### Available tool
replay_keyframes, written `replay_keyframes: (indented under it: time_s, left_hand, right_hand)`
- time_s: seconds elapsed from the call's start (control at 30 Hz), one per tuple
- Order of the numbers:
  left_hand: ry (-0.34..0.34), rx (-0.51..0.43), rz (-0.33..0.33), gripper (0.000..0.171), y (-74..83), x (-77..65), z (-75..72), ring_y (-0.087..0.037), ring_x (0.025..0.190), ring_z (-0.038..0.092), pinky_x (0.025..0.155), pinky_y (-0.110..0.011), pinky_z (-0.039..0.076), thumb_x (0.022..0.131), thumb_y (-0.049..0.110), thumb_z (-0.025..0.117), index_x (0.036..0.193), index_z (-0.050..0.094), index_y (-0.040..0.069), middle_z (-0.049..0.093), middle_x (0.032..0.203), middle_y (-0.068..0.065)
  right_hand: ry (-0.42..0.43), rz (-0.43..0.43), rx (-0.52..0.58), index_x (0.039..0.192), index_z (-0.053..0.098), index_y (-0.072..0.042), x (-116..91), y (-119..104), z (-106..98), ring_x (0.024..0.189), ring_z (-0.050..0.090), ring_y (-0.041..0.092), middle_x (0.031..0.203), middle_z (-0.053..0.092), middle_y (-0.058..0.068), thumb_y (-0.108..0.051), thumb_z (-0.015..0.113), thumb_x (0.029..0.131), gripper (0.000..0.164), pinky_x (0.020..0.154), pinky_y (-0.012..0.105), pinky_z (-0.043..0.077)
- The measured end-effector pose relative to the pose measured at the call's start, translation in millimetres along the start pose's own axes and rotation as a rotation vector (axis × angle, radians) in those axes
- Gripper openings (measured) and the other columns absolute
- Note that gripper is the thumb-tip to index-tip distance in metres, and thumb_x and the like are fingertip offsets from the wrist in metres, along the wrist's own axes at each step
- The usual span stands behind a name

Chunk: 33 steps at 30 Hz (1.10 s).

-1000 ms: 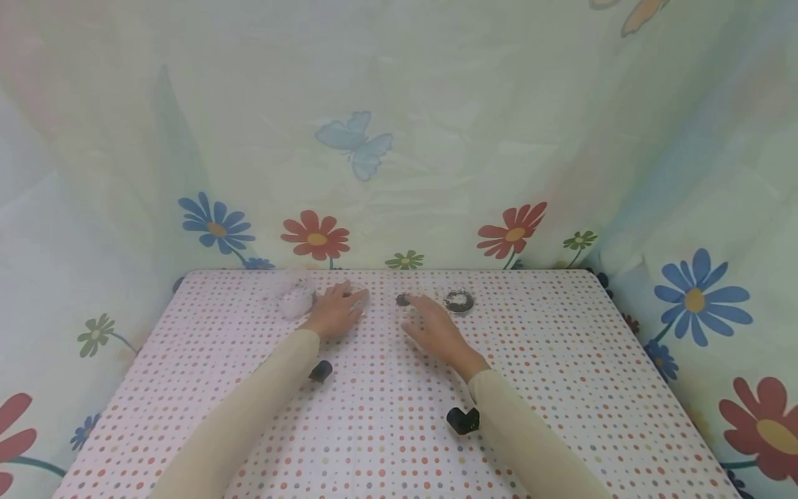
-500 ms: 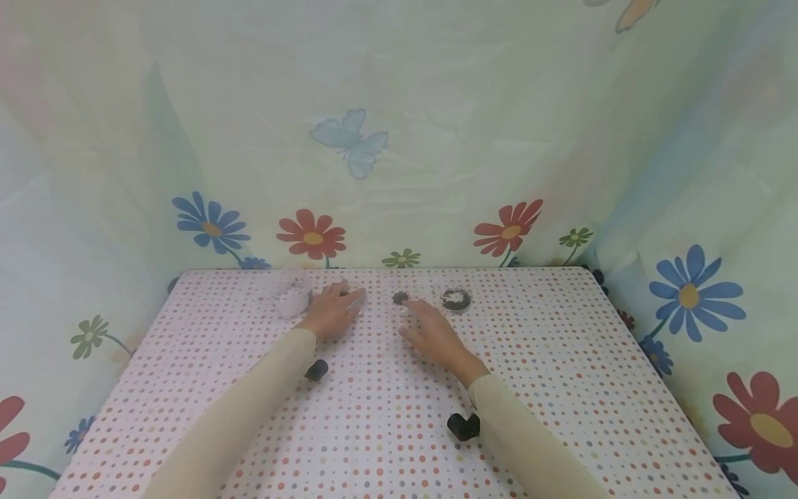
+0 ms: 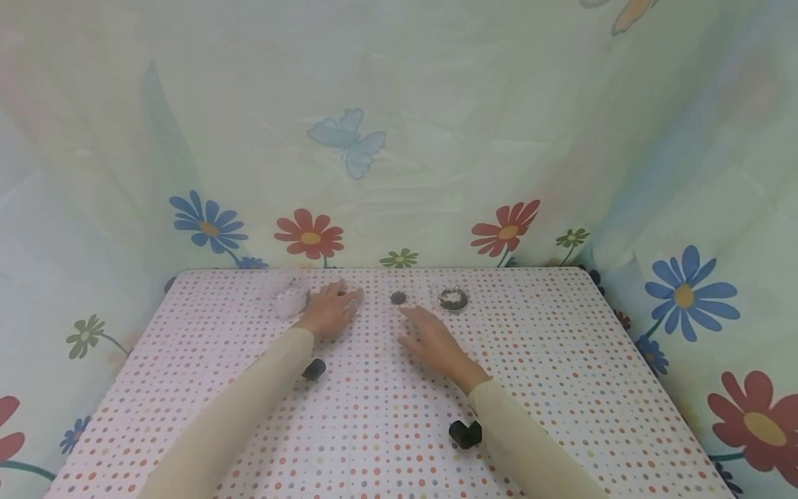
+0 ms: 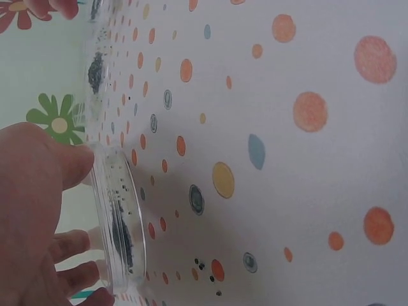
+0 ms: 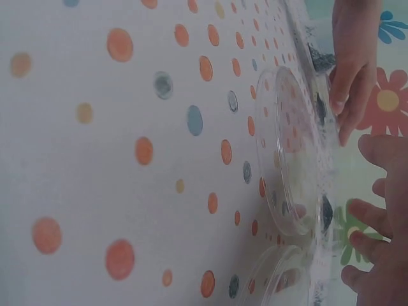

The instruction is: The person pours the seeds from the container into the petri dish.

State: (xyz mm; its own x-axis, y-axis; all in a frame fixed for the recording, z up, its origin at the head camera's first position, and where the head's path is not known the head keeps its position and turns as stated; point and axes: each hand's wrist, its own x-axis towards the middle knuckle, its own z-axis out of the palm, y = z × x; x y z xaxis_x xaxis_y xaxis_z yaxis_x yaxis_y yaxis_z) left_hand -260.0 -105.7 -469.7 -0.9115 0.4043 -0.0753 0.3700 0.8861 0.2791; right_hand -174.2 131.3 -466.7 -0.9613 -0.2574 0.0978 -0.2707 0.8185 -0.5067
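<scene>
My left hand [image 3: 329, 310] holds a clear shallow round dish [image 4: 121, 223] by its rim, thumb on one side and fingers on the other. Black grains lie in that dish, some scattered. My right hand [image 3: 431, 339] hovers just in front of a small dark heap [image 3: 398, 297]; its fingers [image 5: 373, 220] are loosely bent and hold nothing. To the right sits a round dish [image 3: 453, 299] of black and white material. Left of my left hand is a white mound [image 3: 291, 299] in something clear. In the right wrist view, an empty-looking clear round dish or lid [image 5: 290, 153] lies on the table.
Another clear round rim [image 5: 280, 280] shows at the bottom of the right wrist view. A few black grains [image 4: 201, 264] lie loose on the dotted tablecloth [image 3: 374, 416]. Beyond the table's back edge hangs a flowered curtain [image 3: 436, 138]. Black pieces [image 3: 465, 434] sit at my wrists.
My right hand has drawn back slightly from the dark heap, which is now fully visible. My left hand stays at its dish. The head view has shifted a little.
</scene>
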Motion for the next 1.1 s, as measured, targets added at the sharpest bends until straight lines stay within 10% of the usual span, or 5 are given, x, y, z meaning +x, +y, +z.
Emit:
replay_keyframes:
  time_s: [1.1]
  left_hand:
    - [-0.028,0.021,-0.038,0.050,-0.6,4.6,4.4,-0.030,0.140,0.018,0.111,-0.056,0.020,0.094,0.041,0.042,0.142,0.030,0.034,0.020,0.152,-0.008]
  right_hand:
    - [-0.044,-0.060,-0.032,0.138,0.039,-0.015,-10,5,-1,0.131,0.038,0.029,0.139,0.045,0.009,-0.030,0.058,0.088,0.055,0.109,0.048,0.029]
